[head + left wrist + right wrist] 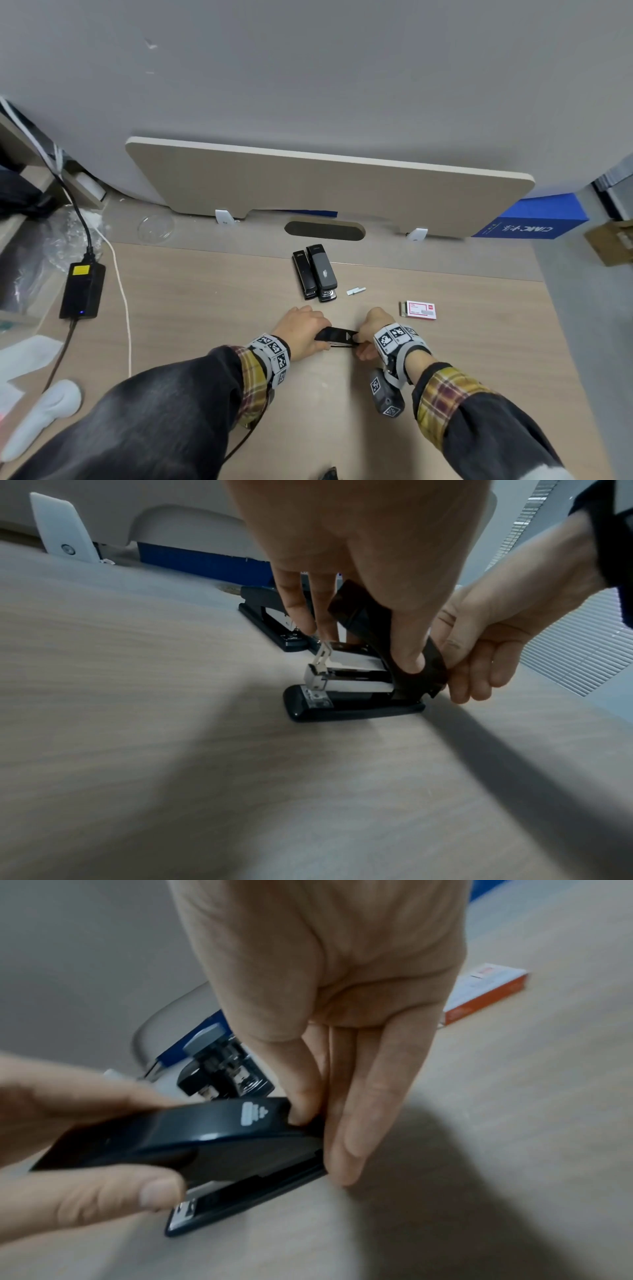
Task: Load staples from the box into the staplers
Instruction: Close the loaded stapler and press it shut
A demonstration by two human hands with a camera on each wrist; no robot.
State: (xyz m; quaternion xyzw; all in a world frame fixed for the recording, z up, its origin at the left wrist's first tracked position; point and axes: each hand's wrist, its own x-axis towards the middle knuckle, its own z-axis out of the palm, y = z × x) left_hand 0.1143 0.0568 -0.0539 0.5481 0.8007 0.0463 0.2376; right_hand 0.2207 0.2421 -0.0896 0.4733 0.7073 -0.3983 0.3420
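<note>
A black stapler (337, 337) lies on the wooden desk (212, 308) between my two hands. In the left wrist view its lid (377, 626) is tilted up from the metal staple channel (346, 672), and its base (342, 710) is flat on the desk. My left hand (310, 330) grips the lid, thumb on the near side and fingers on the far side. My right hand (368, 334) pinches the stapler's rear end (308, 1131). Two more black staplers (315, 274) lie side by side farther back. A loose staple strip (356, 290) and the red-and-white staple box (419, 310) lie to the right.
A black power adapter (82, 291) with its cable and a white cord lie on the left of the desk. A beige divider panel (325, 185) stands along the back edge, with a blue box (534, 219) at its right end. Clear plastic wrap (51, 240) sits far left.
</note>
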